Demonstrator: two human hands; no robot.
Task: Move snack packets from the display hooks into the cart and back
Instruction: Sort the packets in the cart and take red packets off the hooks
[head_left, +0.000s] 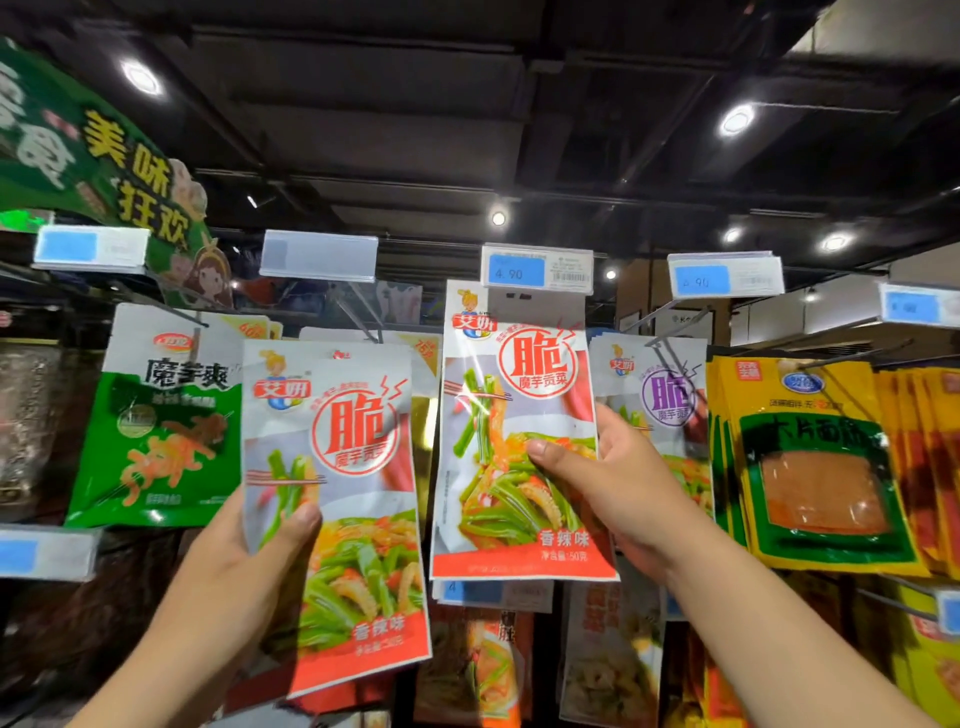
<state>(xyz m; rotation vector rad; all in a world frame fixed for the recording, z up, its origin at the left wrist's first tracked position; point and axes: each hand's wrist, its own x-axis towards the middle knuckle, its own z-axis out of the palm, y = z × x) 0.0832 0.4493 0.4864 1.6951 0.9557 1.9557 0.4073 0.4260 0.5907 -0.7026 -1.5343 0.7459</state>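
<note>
Our left grip (249, 545) is closed on a flat, shiny white-and-red plastic snack packet (358, 499). The thumb is on the front near the packet's left edge and the fingers are behind.

Our right grip (618, 483) pinches a second white-and-red snack packet (514, 452) by its right edge. That packet's top pokes up above the grip, close under a blue price tag (537, 271). We cannot tell if it is on a hook.

Both arms reach up and forward.

We think the packets are light, thin and bendy. The shiny skin may slip, so it is best to hold a side edge tight.

Yellow packets (810, 467) hang just right of the right grip. We see no cart.
</note>
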